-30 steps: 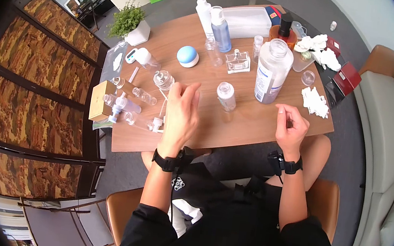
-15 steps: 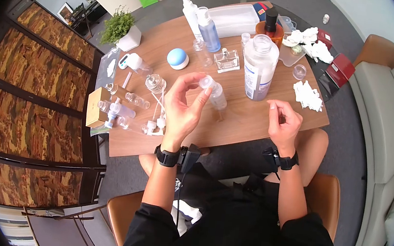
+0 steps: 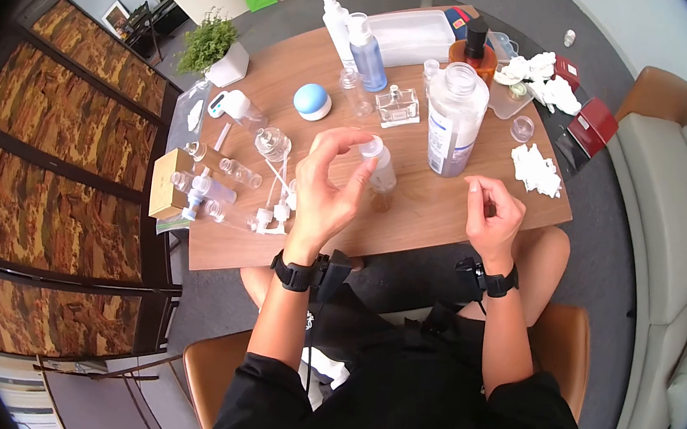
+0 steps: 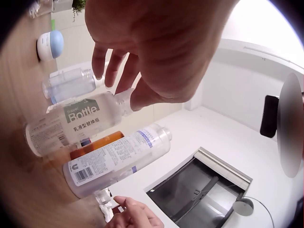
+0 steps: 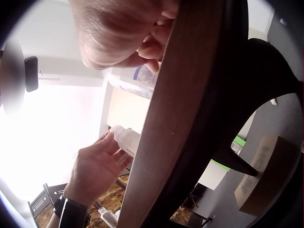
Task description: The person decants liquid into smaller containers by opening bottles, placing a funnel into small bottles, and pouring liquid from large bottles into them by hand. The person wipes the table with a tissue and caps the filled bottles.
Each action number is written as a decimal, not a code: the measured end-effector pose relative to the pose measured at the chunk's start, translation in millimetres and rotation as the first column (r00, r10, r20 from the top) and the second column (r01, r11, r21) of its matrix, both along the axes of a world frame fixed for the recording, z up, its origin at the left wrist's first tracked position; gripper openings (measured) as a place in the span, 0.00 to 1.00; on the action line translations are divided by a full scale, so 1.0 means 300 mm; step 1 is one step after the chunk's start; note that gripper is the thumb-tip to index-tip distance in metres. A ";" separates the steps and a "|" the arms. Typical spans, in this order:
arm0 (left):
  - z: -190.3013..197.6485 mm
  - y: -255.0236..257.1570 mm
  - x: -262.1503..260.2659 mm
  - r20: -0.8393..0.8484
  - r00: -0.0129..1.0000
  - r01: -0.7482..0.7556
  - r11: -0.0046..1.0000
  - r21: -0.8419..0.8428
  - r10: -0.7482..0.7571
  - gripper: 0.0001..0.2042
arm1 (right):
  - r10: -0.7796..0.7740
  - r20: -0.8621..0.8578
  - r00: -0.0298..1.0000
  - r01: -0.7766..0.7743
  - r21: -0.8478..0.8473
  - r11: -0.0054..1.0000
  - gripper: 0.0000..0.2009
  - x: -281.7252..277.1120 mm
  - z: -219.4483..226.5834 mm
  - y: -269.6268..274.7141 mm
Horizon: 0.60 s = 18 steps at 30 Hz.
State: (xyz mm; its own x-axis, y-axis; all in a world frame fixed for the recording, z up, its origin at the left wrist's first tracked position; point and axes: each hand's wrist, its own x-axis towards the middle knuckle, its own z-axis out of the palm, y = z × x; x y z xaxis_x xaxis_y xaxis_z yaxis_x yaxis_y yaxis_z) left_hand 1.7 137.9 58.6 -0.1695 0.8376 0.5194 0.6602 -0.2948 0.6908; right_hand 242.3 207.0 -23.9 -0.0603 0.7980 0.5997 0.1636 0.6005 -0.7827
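Wood-top table (image 3: 410,222), gray floor (image 3: 218,310), patterned folding screen (image 3: 49,266) off the left side, pale sofa (image 3: 665,251) off the right. Left hand (image 3: 325,191): narrow pinch, thumb and finger on the clear cap (image 4: 124,100) at the mouth of the travel bottle (image 4: 71,123); other fingers extended, apart from the bottle body. Bottle stands upright on the table, near the front edge, between the hands. Label reads "Travel Bottle". Right hand (image 3: 495,219): fingers loosely curled, at the front table edge, nothing seen in it; can't tell if it touches the wood. Large labeled bottle (image 3: 453,130) stands just behind, between travel bottle and crumpled tissue (image 3: 535,170). Perfume bottle (image 3: 398,108) and blue-topped jar (image 3: 312,102) sit further back. Small clear bottles (image 3: 240,173) lie on the left side, near a yellow box (image 3: 169,186). Potted plant (image 3: 226,66) at the far left corner.
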 end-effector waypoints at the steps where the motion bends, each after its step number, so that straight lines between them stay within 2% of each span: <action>1: -0.002 -0.001 -0.004 0.018 1.000 0.009 1.000 -0.018 -0.009 0.17 | -0.016 0.004 1.000 0.016 0.016 1.000 0.02 -0.002 -0.001 -0.004; 2: 0.005 -0.002 0.007 0.025 1.000 -0.012 1.000 -0.005 0.012 0.17 | -0.023 0.008 1.000 0.023 0.036 0.999 0.02 -0.004 0.007 -0.005; 4: 0.019 0.002 0.036 0.141 0.990 0.015 1.000 0.019 -0.018 0.22 | 0.007 0.040 0.999 -0.012 0.116 0.993 0.02 -0.016 0.029 -0.007; 5: 0.018 0.008 0.038 0.105 0.994 -0.009 1.000 0.017 0.007 0.25 | 0.006 0.065 0.998 -0.018 0.176 0.984 0.02 -0.023 0.038 -0.017; 6: 0.023 0.012 0.047 0.098 0.994 -0.047 0.997 0.059 0.041 0.23 | 0.086 0.111 0.990 -0.097 0.096 0.991 0.06 -0.021 0.059 -0.041; 7: 0.027 0.013 0.051 0.094 0.993 -0.079 0.992 0.097 0.070 0.22 | 0.106 0.125 0.986 -0.120 0.109 0.987 0.06 -0.041 0.085 -0.043; 8: 0.025 0.015 0.045 0.111 0.990 -0.095 0.990 0.109 0.083 0.22 | 0.140 0.136 0.981 -0.155 0.111 0.982 0.10 -0.077 0.120 -0.062; 9: 0.022 0.019 0.039 0.074 0.991 -0.115 0.988 0.106 0.107 0.19 | 0.168 0.148 0.975 -0.185 0.112 0.976 0.16 -0.109 0.144 -0.081; 10: 0.018 0.022 0.037 0.038 0.991 -0.132 0.986 0.105 0.129 0.16 | 0.171 0.166 0.971 -0.192 0.121 0.974 0.16 -0.139 0.158 -0.091; 12: 0.005 0.028 0.038 0.064 0.990 -0.133 0.984 0.118 0.126 0.14 | 0.233 0.146 0.961 -0.234 -0.014 0.972 0.28 -0.199 0.183 -0.095; 15: -0.013 0.035 0.037 0.093 0.991 -0.113 0.982 0.151 0.100 0.10 | 0.268 0.121 0.956 -0.260 -0.077 0.963 0.34 -0.284 0.149 -0.043; 17: -0.026 0.033 0.030 0.224 0.974 0.001 0.996 0.091 -0.022 0.14 | 0.266 0.081 0.960 -0.259 -0.090 0.962 0.30 -0.310 0.149 -0.022; 18: -0.028 0.039 0.023 0.222 0.975 -0.005 0.995 0.102 -0.018 0.14 | 0.262 0.110 0.959 -0.247 -0.131 0.960 0.28 -0.310 0.150 -0.017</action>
